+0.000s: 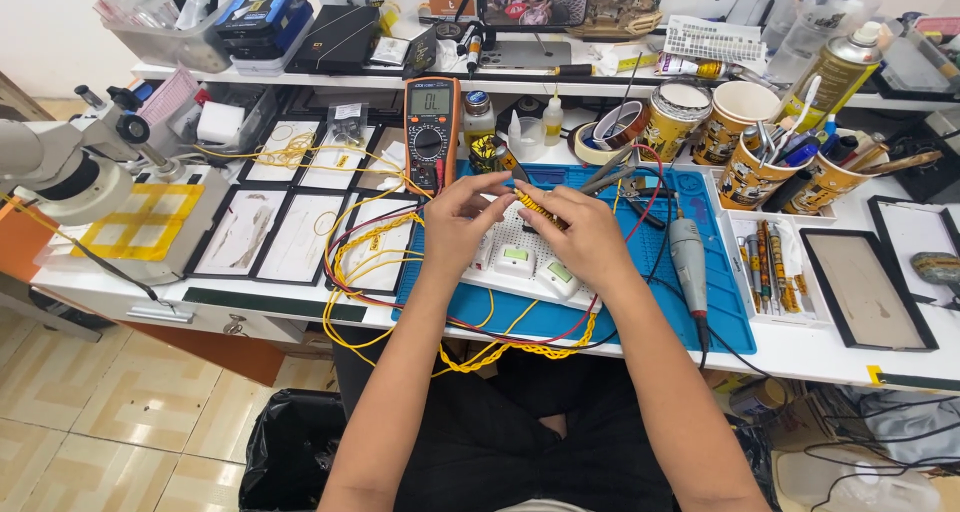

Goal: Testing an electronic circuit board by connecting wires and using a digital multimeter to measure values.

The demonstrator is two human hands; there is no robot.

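Both hands meet over a white breadboard-like panel [520, 262] that lies on a blue work mat [715, 302]. My left hand [462, 222] and my right hand [585, 234] pinch a yellow braided wire [533, 206] between their fingertips. The wire runs down under my right hand to a braided stretch [520, 352] hanging off the table's front edge. Red and yellow leads [360, 262] loop to the left of the panel. An orange multimeter [431, 132] stands just behind my left hand.
A grey rotary tool [687, 257] lies right of the panel. Flat black trays [270, 227] sit at left beside a microscope [70, 167]. Printed cups with tools [750, 162], tape rolls [610, 132], a spray can [835, 72] and a shelf of boxes [260, 17] stand behind. A black bin bag [290, 452] is on the floor.
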